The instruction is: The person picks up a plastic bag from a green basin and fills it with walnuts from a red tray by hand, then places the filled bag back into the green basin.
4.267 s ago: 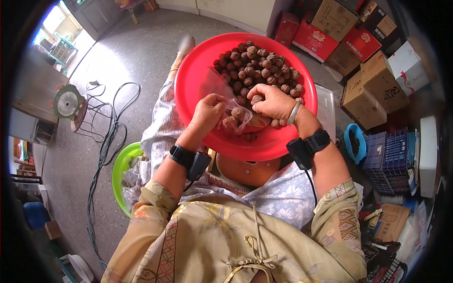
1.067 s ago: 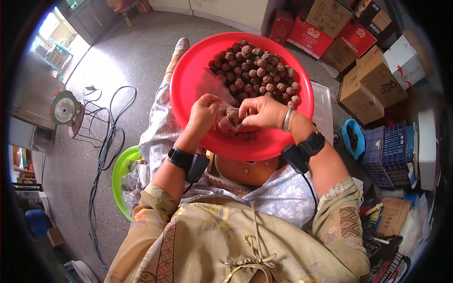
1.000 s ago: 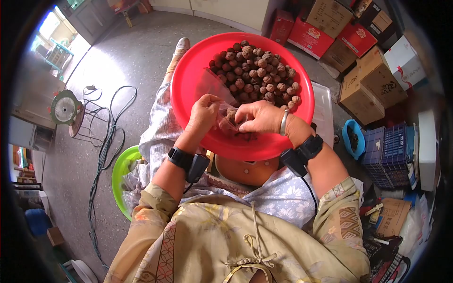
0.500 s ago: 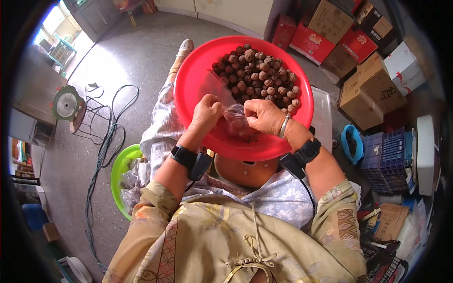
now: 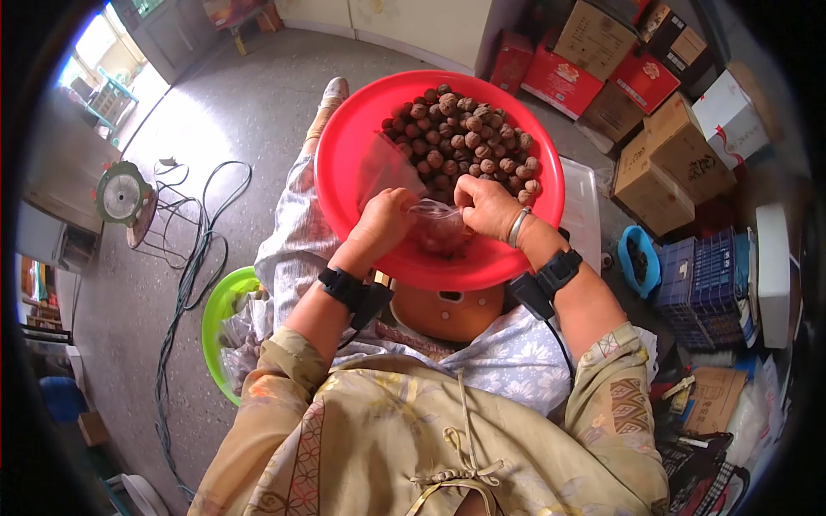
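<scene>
A wide red basin (image 5: 344, 163) sits in front of me, with a heap of brown walnuts (image 5: 465, 138) on its far right side. Over its near part, a clear plastic bag (image 5: 437, 230) is stretched between my hands. My left hand (image 5: 387, 217) pinches one side of the bag's mouth, and a loose flap of film spreads over the basin beyond it. My right hand (image 5: 495, 209), with a bracelet at the wrist, grips the opposite side, close to the walnuts. The bag's lower part hangs between the hands, low over the basin.
A green basin (image 5: 212, 331) with filled plastic bags (image 5: 245, 335) stands at my left. Cables (image 5: 202, 232) and a fan (image 5: 123, 196) are on the floor further left. Cardboard boxes (image 5: 654, 185), a blue basin (image 5: 638, 262) and a dark blue crate (image 5: 697, 288) line the right.
Both hands have moved slightly; the bag's mouth, rounder before, now looks flatter and gathered between them. The film flap beyond my left hand has spread wider.
</scene>
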`<state>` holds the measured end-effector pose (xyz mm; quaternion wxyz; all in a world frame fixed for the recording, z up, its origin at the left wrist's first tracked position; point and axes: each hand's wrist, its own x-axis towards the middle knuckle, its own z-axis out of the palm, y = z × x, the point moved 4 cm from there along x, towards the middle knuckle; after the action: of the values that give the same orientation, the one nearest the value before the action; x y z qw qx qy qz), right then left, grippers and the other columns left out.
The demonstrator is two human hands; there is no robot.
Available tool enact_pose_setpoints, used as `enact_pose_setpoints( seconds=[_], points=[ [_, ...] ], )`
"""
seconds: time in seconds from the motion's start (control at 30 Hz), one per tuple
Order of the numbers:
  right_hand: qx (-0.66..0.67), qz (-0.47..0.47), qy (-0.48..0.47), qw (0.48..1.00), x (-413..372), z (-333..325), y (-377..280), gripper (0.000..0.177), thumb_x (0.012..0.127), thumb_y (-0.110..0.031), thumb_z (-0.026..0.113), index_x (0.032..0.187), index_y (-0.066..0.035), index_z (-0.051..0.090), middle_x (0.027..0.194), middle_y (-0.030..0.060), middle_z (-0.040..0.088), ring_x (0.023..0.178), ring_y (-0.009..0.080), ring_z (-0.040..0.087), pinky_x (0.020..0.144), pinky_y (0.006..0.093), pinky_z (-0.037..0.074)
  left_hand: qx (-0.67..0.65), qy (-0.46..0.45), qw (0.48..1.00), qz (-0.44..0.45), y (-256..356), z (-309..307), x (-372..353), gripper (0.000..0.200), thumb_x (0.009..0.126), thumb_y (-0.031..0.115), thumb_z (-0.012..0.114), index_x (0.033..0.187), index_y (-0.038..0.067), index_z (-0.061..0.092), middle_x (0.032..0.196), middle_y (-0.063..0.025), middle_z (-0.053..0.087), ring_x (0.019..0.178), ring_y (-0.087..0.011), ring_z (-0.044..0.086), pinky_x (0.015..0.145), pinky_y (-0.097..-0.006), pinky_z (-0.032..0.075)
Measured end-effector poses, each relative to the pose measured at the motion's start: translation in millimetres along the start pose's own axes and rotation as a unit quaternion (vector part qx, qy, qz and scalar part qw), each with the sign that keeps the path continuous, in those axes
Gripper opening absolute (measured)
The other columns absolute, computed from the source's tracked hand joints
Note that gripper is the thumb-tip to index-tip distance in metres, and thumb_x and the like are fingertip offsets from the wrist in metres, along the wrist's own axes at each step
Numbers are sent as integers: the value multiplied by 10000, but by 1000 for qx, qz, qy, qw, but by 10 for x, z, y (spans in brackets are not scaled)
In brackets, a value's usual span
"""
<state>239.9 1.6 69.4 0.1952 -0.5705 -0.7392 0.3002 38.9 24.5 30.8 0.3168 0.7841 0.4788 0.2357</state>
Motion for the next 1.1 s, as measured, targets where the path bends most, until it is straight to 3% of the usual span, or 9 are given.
enact_pose_setpoints(
  seconds=[0.07, 0.1, 0.23, 0.3, 0.43, 0.5, 0.6, 0.77, 1.1],
  points=[
    [8, -49, 52, 997, 5, 3, 12, 138, 765, 23, 562, 889, -19, 608, 767, 140, 645, 755, 275, 651, 716, 378, 528, -11, 13, 1000, 22, -47, 24, 9, 223, 780, 48, 673, 999, 9, 666, 975, -193, 650, 917, -352, 644, 805, -396, 518],
    [8, -49, 53, 997, 14, 15, 43, 138, 765, 23, 562, 889, -19, 608, 767, 140, 645, 755, 275, 651, 716, 378, 528, -22, 27, 998, 43, -36, 11, 9, 157, 797, 61, 675, 941, -3, 666, 898, -182, 656, 854, -334, 654, 750, -391, 517],
    [-18, -38, 20, 999, 0, 11, 82, 141, 777, -32, 603, 907, -39, 657, 833, 162, 664, 824, 312, 663, 766, 391, 529, -7, 68, 996, 62, -6, -8, -19, 131, 817, 75, 684, 917, -6, 657, 856, -183, 654, 808, -325, 650, 732, -383, 513],
    [-25, -30, 2, 999, -11, 14, 87, 122, 782, -59, 622, 891, -53, 674, 867, 181, 676, 859, 349, 664, 791, 410, 528, -40, 59, 997, 18, -10, -10, -15, 133, 833, 94, 686, 910, -7, 645, 808, -177, 641, 786, -321, 641, 716, -378, 507],
    [-87, -64, 28, 994, -8, 52, 146, 98, 788, -117, 631, 854, -69, 686, 860, 163, 683, 862, 364, 657, 804, 428, 528, -53, 22, 998, 11, 14, -5, -14, 135, 841, 95, 680, 911, -12, 638, 825, -177, 641, 792, -307, 639, 714, -379, 502],
    [-101, -66, 41, 992, 4, 47, 177, 94, 792, -130, 631, 844, -75, 686, 856, 158, 683, 863, 367, 655, 805, 433, 528, -37, 51, 995, 76, 23, 5, -5, 123, 847, 90, 670, 905, -12, 631, 825, -177, 631, 797, -283, 637, 716, -375, 501],
    [-113, -55, 36, 991, 34, 26, 194, 73, 791, -128, 635, 817, -77, 681, 848, 157, 680, 864, 367, 654, 794, 435, 527, -7, 64, 993, 97, 23, 20, 6, 125, 839, 81, 675, 918, -10, 641, 830, -170, 631, 801, -279, 637, 718, -367, 501],
    [-32, -15, 44, 998, 19, -1, 162, 43, 766, -83, 650, 781, -42, 652, 763, 141, 647, 786, 318, 646, 739, 401, 514, -33, 38, 997, 62, 100, -5, -30, 167, 821, 78, 694, 970, 6, 669, 861, -144, 638, 816, -286, 640, 726, -362, 508],
    [-67, -49, 43, 996, 33, -42, 147, 53, 760, -110, 671, 799, -77, 681, 845, 132, 668, 852, 316, 650, 780, 408, 513, -37, 48, 996, 64, 31, -2, -16, 115, 826, 83, 693, 925, 36, 728, 840, -121, 628, 803, -275, 636, 731, -348, 517]
  ],
)
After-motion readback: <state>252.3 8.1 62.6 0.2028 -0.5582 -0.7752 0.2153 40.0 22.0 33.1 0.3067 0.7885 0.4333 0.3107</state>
